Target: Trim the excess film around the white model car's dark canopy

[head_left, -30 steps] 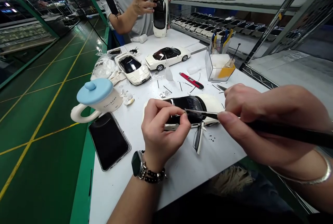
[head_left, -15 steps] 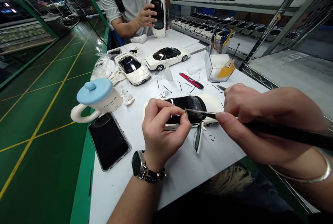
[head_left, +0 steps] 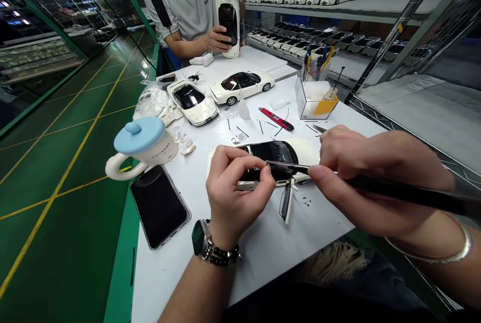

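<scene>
Pinching at the tweezers tip: left hand has thumb and forefinger pressed together there. Can't tell if a tiny part sits between them. Right hand is closed around the black tweezers, pointing left. A second pointed metal tip shows just past its far side – can't tell if that's held too.

White model car is on the tabletop right under and behind both hands, partly hidden by the left one. Its door swings open toward the near side; small black bits lie just right of that.

Beyond the car: black strips scattered, red cutter, clear box with tools to the right. Two more white cars, one angled left, one side-on. Left edge: lidded mug, phone just nearer.

Far side – co-worker's hands hold another car upright.
</scene>
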A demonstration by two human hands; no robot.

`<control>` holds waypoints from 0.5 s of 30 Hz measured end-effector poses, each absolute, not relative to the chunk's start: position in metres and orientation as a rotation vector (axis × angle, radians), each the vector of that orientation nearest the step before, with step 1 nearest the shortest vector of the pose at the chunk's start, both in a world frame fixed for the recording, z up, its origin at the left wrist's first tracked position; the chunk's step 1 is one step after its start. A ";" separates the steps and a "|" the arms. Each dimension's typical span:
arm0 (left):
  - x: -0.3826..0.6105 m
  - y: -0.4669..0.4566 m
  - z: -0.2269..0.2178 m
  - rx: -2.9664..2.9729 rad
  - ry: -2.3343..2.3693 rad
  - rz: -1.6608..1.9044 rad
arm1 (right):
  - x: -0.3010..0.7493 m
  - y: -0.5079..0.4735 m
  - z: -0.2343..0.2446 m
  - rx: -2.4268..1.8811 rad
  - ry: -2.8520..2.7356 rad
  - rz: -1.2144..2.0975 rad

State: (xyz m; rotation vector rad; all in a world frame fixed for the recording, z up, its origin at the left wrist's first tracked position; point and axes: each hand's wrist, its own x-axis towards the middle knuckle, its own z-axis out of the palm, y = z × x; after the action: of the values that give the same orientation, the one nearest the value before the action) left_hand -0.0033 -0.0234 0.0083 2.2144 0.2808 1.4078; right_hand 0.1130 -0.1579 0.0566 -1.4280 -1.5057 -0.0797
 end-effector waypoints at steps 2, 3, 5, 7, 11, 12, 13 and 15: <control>-0.003 -0.023 0.008 2.176 0.294 1.378 | 0.112 -0.156 0.049 -1.348 -1.379 -0.084; -0.003 -0.023 0.008 2.154 0.297 1.360 | 0.113 -0.155 0.045 -1.312 -1.334 -0.077; -0.003 -0.022 0.007 2.109 0.304 1.330 | 0.118 -0.152 0.039 -1.265 -1.265 -0.030; -0.003 -0.020 0.005 2.075 0.313 1.306 | 0.126 -0.150 0.033 -1.235 -1.198 0.061; -0.008 -0.019 0.005 2.049 0.341 1.265 | 0.141 -0.147 0.024 -1.156 -1.110 0.330; -0.009 -0.019 0.006 2.047 0.359 1.242 | 0.144 -0.145 0.022 -1.137 -1.097 0.401; -0.010 -0.019 0.006 2.040 0.379 1.226 | 0.147 -0.144 0.019 -1.117 -1.075 0.468; -0.010 -0.019 0.005 2.014 0.432 1.198 | 0.153 -0.138 0.016 -1.080 -1.040 0.595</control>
State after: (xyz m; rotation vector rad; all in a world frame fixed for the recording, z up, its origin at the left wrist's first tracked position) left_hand -0.0101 -0.0187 0.0049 2.0136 0.4318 1.1980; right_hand 0.1528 -0.1384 0.0162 -1.0797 -1.0396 0.5950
